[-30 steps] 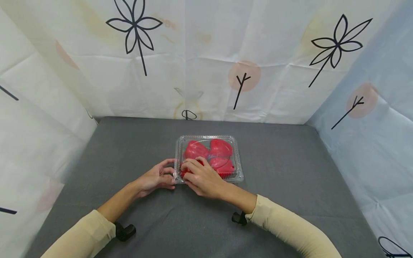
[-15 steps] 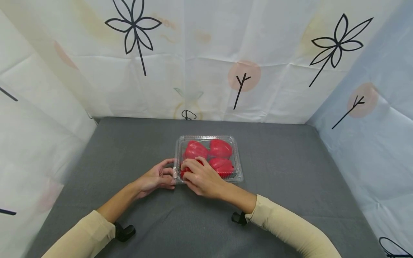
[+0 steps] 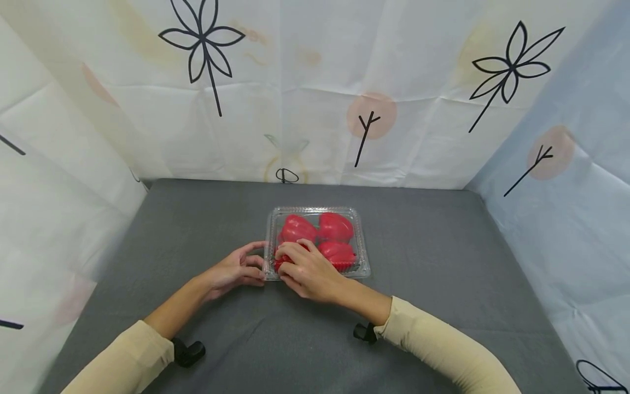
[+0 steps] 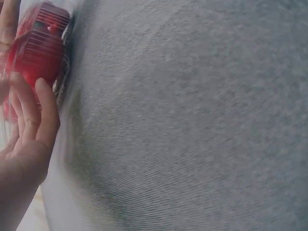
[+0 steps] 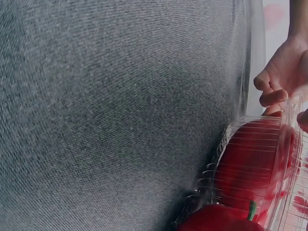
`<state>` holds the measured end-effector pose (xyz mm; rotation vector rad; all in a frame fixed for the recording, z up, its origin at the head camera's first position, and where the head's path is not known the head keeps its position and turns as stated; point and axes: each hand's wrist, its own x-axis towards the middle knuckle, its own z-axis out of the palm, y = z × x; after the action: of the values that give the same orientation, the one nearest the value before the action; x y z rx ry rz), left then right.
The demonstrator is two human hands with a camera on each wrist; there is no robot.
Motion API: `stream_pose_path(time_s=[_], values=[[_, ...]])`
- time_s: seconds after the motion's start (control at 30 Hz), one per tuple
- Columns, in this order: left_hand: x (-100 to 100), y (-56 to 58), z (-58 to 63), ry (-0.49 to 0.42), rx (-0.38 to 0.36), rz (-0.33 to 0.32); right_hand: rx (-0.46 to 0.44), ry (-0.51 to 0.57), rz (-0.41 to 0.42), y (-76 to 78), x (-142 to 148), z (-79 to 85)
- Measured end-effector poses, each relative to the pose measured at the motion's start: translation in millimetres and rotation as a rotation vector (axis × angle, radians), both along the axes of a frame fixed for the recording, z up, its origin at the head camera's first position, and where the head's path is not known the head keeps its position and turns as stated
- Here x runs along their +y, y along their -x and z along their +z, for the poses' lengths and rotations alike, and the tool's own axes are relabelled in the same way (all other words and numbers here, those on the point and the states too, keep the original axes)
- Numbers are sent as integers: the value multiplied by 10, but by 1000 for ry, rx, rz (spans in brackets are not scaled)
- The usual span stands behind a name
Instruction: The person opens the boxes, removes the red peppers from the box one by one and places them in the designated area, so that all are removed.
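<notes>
A clear plastic clamshell container [image 3: 363,249] sits on the grey table with several red bell peppers [image 3: 336,226] inside. My left hand [image 3: 235,271] holds the container's left side, its bent fingers at the rim near the front corner. Over the front left part curls my right hand [image 3: 311,273], gripping there and covering much of the pepper under it. The left wrist view has the left hand [image 4: 31,130] with fingertips against the ribbed side wall. In the right wrist view, a pepper [image 5: 250,154] shows through the ribbed plastic, and the left hand [image 5: 286,72] is at the container's far end.
The grey cloth-covered table [image 3: 423,235] extends around the container. White fabric walls [image 3: 315,65] with printed flowers rise at the back and both sides. Black wrist camera mounts [image 3: 188,353] sit below both sleeves.
Both hands keep their places on the container. The view shifts only very slightly; nothing is taken up or let go.
</notes>
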<state>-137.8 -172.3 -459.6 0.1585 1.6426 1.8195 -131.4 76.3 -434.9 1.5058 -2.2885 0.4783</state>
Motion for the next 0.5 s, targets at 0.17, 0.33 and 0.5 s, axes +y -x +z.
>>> stream_pose_path(time_s=[0.17,0.33,0.5], values=[[6,31,18,60,16,32,-3,18,6,3,-4,26],[19,23,31,79,22,54,33,14,18,-9,3,30],[25,5,31,102,48,78,22,21,-14,-26,67,37]])
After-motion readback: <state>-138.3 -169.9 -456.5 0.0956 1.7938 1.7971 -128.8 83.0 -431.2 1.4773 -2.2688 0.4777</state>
